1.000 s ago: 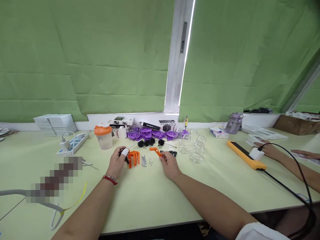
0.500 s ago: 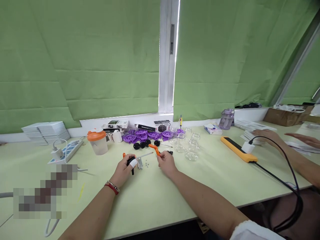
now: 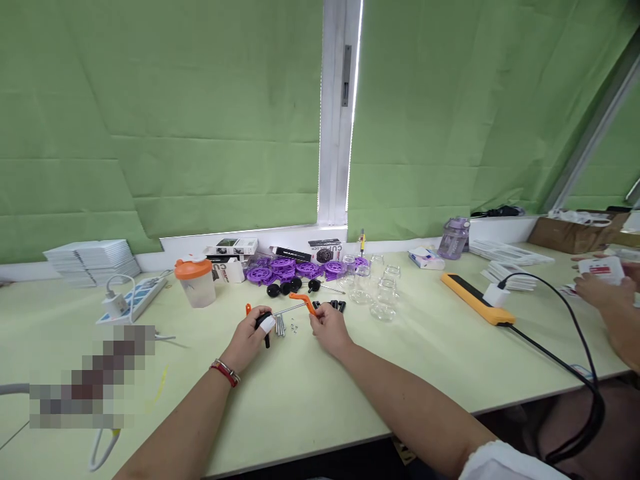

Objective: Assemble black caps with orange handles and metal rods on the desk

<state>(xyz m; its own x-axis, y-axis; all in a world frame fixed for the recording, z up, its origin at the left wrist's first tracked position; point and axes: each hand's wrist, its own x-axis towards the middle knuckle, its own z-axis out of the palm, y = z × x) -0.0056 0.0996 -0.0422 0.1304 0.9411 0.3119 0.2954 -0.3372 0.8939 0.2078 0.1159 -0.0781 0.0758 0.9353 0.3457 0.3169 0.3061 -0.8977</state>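
Now the left hand point(image 3: 249, 333) sits closed around a small black part with a thin metal rod point(image 3: 289, 309) jutting from it toward the right; a white wrap shows on one finger. A moment ago that rod lay lower, and it has since been raised to meet the orange piece point(image 3: 303, 302), which the right hand point(image 3: 327, 328) pinches between thumb and fingertips. The two hands have drawn closer, so rod and orange piece look joined or nearly so, just above the surface point(image 3: 310, 393). Loose screws point(image 3: 281, 325) lie between the hands. Behind them are black wheels point(image 3: 287, 288), purple gears point(image 3: 285, 271) and clear jars point(image 3: 383, 290). At far right another person's hand point(image 3: 597, 290) now holds a white box point(image 3: 600, 270).
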